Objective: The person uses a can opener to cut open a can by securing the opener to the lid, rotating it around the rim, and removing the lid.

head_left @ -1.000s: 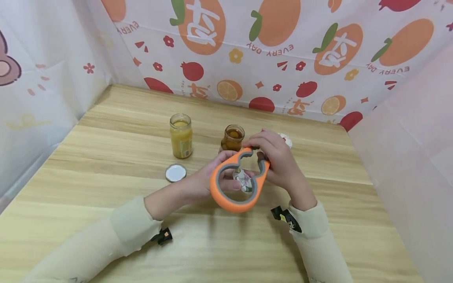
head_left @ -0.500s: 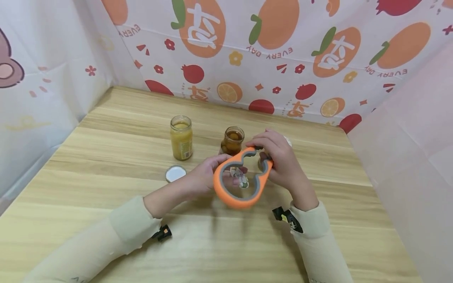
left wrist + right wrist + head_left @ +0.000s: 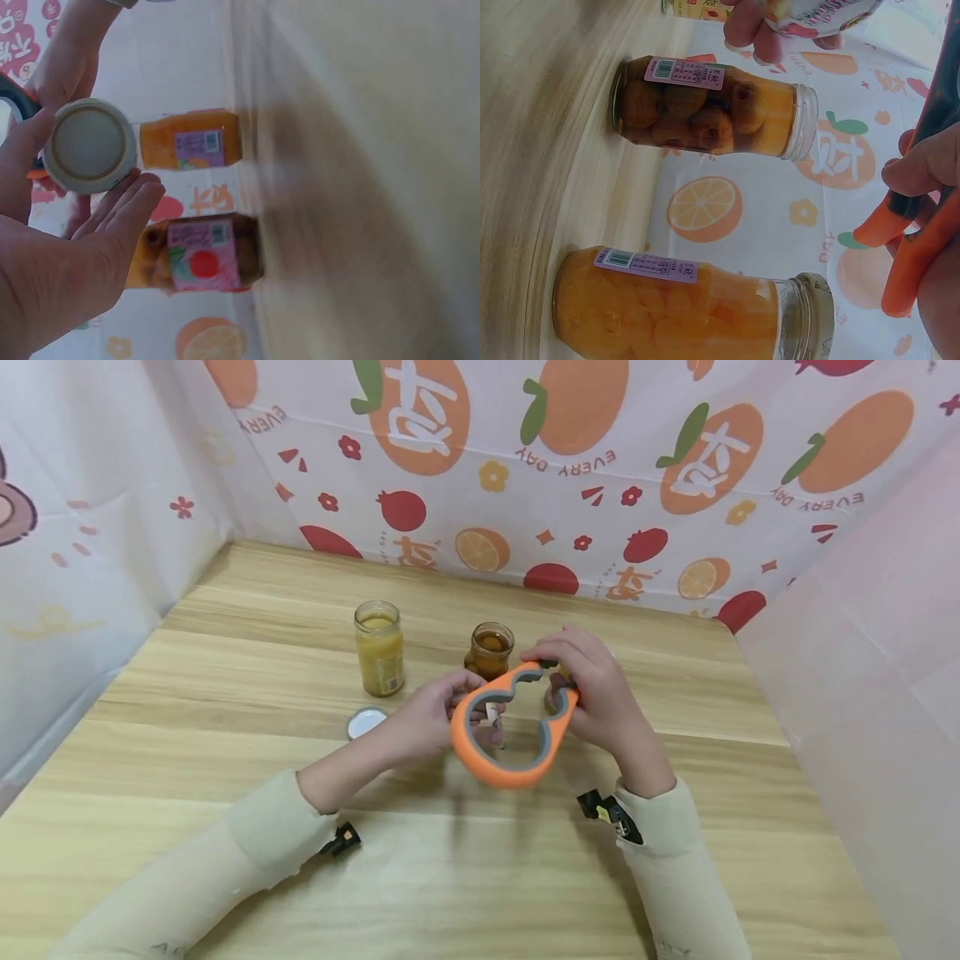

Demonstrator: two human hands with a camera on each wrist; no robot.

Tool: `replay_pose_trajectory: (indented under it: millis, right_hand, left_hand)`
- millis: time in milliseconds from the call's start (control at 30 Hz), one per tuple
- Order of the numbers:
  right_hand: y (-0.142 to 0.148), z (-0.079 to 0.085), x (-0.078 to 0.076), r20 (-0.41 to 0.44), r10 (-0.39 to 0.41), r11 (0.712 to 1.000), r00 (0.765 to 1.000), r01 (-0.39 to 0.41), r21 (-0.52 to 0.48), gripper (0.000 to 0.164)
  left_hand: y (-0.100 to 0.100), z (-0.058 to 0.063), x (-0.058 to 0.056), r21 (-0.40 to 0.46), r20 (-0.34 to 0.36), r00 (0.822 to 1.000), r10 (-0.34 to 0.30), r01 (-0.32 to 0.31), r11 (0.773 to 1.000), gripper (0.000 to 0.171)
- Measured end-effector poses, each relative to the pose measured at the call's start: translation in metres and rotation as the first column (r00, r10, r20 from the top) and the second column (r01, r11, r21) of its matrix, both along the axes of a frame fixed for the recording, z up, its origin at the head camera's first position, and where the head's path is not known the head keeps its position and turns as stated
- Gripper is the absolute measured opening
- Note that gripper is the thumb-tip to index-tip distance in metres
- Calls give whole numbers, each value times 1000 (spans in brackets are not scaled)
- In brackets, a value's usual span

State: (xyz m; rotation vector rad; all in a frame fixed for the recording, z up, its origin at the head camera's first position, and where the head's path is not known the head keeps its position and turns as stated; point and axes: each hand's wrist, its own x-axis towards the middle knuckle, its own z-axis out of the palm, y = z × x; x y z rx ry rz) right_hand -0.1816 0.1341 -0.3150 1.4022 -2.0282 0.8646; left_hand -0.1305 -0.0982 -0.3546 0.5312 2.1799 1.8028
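One round pale-lined lid (image 3: 88,146) is held by the left hand (image 3: 431,717); the right hand (image 3: 596,689) grips an orange-and-grey plastic opener (image 3: 495,775).

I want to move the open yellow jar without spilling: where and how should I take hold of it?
Probably around the body of the open yellow jar, below its mouth, coming from its left: it stands upright and uncapped, and the brown jar and left hand are to its right.
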Motion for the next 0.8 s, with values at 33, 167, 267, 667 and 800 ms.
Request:
replay_pose_trajectory:
  millis: [33, 167, 267, 667, 800]
  right_hand:
    - [0, 0, 0, 3, 0, 1000, 1000, 0, 0, 47]
    - [2, 0, -1, 5, -6, 1000, 1000, 6, 4, 47]
    - [4, 0, -3, 2, -18, 1000, 1000, 18, 4, 47]
    - [4, 6, -4, 20, -25, 1000, 999, 24, 18, 46]
    - [3, 6, -4, 17, -16, 1000, 1000, 15, 17, 46]
  left_hand:
    - [-1, 1, -1, -24, -42, 999, -1, 0, 1000, 50]
    - [-2, 3, -5, -124, -185, 982, -47, 24, 992, 47]
    - [-1, 2, -10, -202, -283, 955, -83, 25, 979, 46]
    - [4, 3, -17, -506, -376, 902, -210, -10, 863, 45]
    - [7, -1, -19, -590, -335, 912, -236, -8, 807, 34]
